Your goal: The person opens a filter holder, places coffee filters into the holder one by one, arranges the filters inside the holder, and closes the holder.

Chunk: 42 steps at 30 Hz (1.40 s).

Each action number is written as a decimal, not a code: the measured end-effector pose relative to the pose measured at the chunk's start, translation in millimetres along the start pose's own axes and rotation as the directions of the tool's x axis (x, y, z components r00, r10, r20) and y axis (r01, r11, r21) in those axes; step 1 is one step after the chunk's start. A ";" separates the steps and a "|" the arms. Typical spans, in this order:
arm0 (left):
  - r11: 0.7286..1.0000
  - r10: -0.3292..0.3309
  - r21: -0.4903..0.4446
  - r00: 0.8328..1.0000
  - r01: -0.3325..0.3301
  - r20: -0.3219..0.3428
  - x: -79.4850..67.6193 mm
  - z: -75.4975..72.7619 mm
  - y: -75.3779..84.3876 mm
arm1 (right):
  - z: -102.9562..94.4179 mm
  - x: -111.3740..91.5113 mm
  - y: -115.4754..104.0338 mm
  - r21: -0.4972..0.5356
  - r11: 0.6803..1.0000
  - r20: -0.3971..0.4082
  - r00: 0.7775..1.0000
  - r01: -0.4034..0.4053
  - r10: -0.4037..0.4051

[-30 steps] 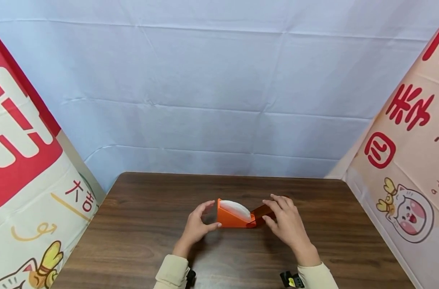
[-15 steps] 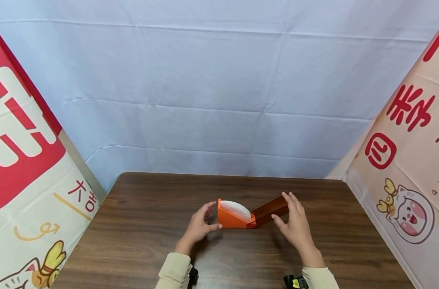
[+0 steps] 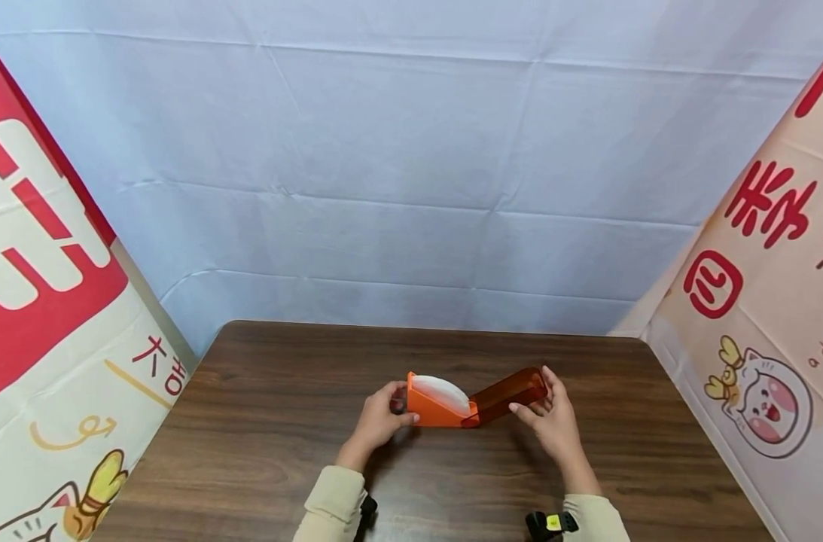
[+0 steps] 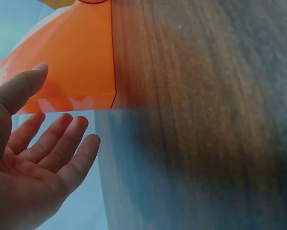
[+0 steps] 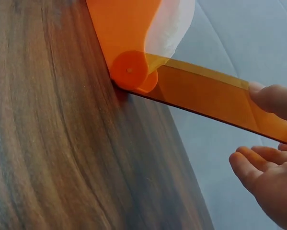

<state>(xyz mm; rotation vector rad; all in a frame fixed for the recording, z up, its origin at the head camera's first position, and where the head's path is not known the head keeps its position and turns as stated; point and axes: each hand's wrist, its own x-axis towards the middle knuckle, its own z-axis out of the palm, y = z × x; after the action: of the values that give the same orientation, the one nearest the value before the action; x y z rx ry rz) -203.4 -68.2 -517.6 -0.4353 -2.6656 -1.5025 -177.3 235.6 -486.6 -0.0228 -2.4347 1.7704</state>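
An orange box (image 3: 438, 409) with a sloping top stands on the table, its hinged see-through amber lid (image 3: 509, 393) swung out to the right and tilted upward. White rounded sheets (image 3: 445, 390) stand upright inside the box. My left hand (image 3: 379, 418) holds the box's left end; in the left wrist view the thumb (image 4: 30, 81) lies against its side face (image 4: 81, 57) and the fingers are bent near its end. The right hand (image 3: 556, 421) pinches the lid's free end, its thumb (image 5: 272, 98) on the lid's side in the right wrist view. The lid's pivot (image 5: 130, 70) is a round disc.
The brown wood-grain table (image 3: 282, 399) extends around the box on all sides. Behind it hangs a pale blue cloth (image 3: 384, 165). Printed banners flank the table, a red and white one (image 3: 38, 218) at left and a pale pink one (image 3: 757, 301) at right.
My right hand has moved right along the lid to its far end and now holds it there. The left hand has closed in on the box's left end. The box has stayed in place.
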 end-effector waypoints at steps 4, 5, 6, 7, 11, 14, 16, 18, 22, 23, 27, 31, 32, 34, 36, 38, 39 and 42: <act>1.000 -0.001 0.003 1.000 0.001 0.004 -0.2 1.1 -1.8 | 0.6 0.5 2.8 0.054 0.998 0.013 1.000 -0.029 0.028; 1.000 -0.004 -0.001 1.000 0.004 0.006 -0.4 1.3 -1.8 | 0.8 0.3 3.4 0.057 0.998 0.015 0.999 -0.031 0.030; 1.000 -0.007 -0.005 1.000 0.007 0.008 -0.7 1.6 -1.8 | 1.1 0.1 4.1 0.062 0.998 0.016 0.999 -0.032 0.031; 1.000 -0.009 -0.008 1.000 0.009 0.009 -1.0 1.9 -1.7 | 1.4 0.1 4.8 0.069 0.997 0.016 0.999 -0.033 0.032; 1.000 -0.011 -0.028 1.000 0.011 0.012 -1.2 2.9 -0.9 | 3.0 1.1 7.8 0.104 0.994 0.005 0.999 -0.037 0.036; 0.999 -0.019 -0.049 1.000 0.019 0.002 -0.5 3.4 -0.5 | 4.6 3.0 9.9 0.131 0.991 -0.013 0.999 -0.035 0.037; 0.998 -0.024 -0.053 1.000 0.024 -0.005 0.0 3.5 -0.6 | 5.4 3.9 11.2 0.142 0.989 -0.026 0.999 -0.035 0.039; 0.999 -0.026 -0.046 1.000 0.025 -0.014 0.1 3.3 -0.2 | 5.3 4.4 12.3 0.156 0.987 -0.030 0.999 -0.033 0.039; 1.000 -0.015 -0.013 1.000 0.014 -0.026 1.9 2.3 -0.7 | 4.0 5.0 16.1 0.168 0.985 -0.030 0.999 -0.027 0.032; 1.000 -0.012 -0.010 1.000 0.012 -0.027 2.3 1.8 -0.4 | 3.6 5.3 17.5 0.168 0.985 -0.026 0.999 -0.028 0.033; 1.000 -0.028 -0.013 1.000 0.028 -0.008 3.4 -0.2 -0.5 | 2.7 4.8 22.6 0.165 0.985 -0.001 0.999 -0.040 0.040; 0.998 -0.052 -0.033 0.999 0.052 0.009 2.6 -0.3 -2.0 | 2.1 3.3 23.8 0.182 0.982 0.016 0.999 -0.051 0.049; 0.997 -0.061 -0.041 0.998 0.061 0.011 2.4 -0.4 -2.1 | 2.1 2.9 23.7 0.184 0.982 0.015 0.999 -0.049 0.047; 0.997 -0.064 -0.053 0.998 0.064 0.010 2.2 -0.1 -2.8 | 2.4 2.3 23.3 0.181 0.983 0.010 0.999 -0.041 0.040; 0.995 -0.075 -0.064 0.997 0.075 0.005 2.1 0.1 -3.3 | 3.0 1.8 22.5 0.176 0.984 0.005 1.000 -0.031 0.031; 0.994 -0.083 -0.071 0.997 0.083 -0.001 2.0 0.1 -3.4 | 3.9 1.6 21.3 0.177 0.984 0.001 1.000 -0.018 0.018; 0.994 -0.084 -0.073 0.996 0.084 -0.003 2.0 0.2 -3.5 | 4.3 1.6 20.5 0.178 0.984 -0.006 1.000 -0.011 0.012; 0.994 -0.088 -0.072 0.996 0.088 -0.005 1.9 0.3 -3.5 | 6.1 1.6 17.6 0.193 0.981 -0.014 1.000 0.009 -0.007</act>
<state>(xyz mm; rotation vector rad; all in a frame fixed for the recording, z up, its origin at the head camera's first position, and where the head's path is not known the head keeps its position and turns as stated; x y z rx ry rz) -206.1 -69.3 -520.3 -0.3181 -2.6641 -1.6245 -180.8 235.4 -504.9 -0.0057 -2.2389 1.9881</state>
